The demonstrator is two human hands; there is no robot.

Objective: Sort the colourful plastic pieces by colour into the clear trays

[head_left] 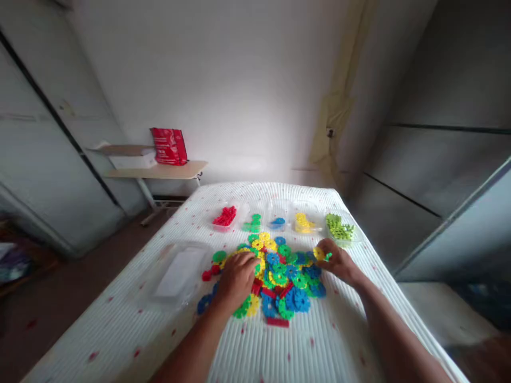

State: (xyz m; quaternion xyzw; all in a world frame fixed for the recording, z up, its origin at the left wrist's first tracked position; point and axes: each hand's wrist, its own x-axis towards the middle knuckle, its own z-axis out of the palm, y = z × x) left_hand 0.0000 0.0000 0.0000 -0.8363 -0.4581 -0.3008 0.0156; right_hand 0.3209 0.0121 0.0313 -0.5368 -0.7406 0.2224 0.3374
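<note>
A heap of toothed plastic discs (280, 267) in blue, green and yellow, with some red bars mixed in, lies on the table. My left hand (236, 281) rests on the heap's left side with its fingers curled; what lies under its fingertips is hidden. At the right edge of the heap, my right hand (337, 260) pinches a yellow toothed disc (318, 253) between thumb and fingers. A small green piece (328, 256) shows by the same fingers. Near the left hand are two red round pieces (206, 275) and a blue disc (204, 304).
Behind the heap stand clear tubs: one with red pieces (225, 216), others with green discs (253, 222), blue discs (278, 223), yellow discs (303, 222) and light green pieces (339, 227). A clear lid (157, 306) lies at left. Beyond, a side table (167, 171) bears a red bag (170, 146).
</note>
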